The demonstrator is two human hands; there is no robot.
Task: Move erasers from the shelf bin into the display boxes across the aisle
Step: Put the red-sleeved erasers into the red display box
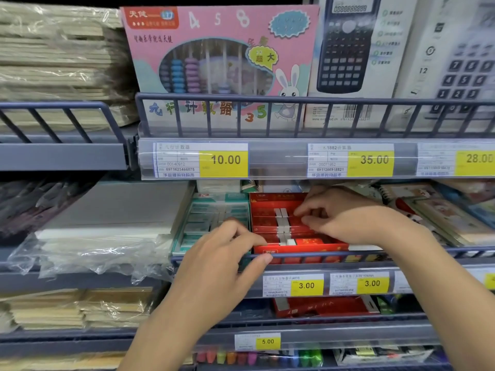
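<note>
**Erasers at risk of spilling from a tight red tray**

Erasers [284, 226] in red sleeves with white ends lie packed in a red display box [300, 247] on the middle shelf, just behind the grey wire rail [308, 255]. The right hand [345, 218] is down in that box, fingertips [304, 210] curled and pinching at the top of the eraser rows; whether one eraser is lifted free cannot be told. The left hand [227, 253] curls over the box's front left corner and the rail, thumb pressed on the rail, steadying it.

Risks, as I judge them: the rows look tight and glossy, so a pinch on one piece may drag its neighbours up and scatter them. The box sits close against the rail, so pulling toward the person could tip it over the rail. The teal box of erasers [214, 218] touches the red one on its left and could be nudged. Loose plastic wrap [88, 253] hangs off the shelf further left and could snag a sleeve.

Readable writing: price tags [306, 285] below the box show 3.00 twice, with 5.00 one shelf lower. Above, tags read 10.00, 35.00 and 28.00. The pink abacus box [219, 49] carries "九行计数器" and "超大". The calculator package [348, 44] tag reads "1882计算器".
</note>
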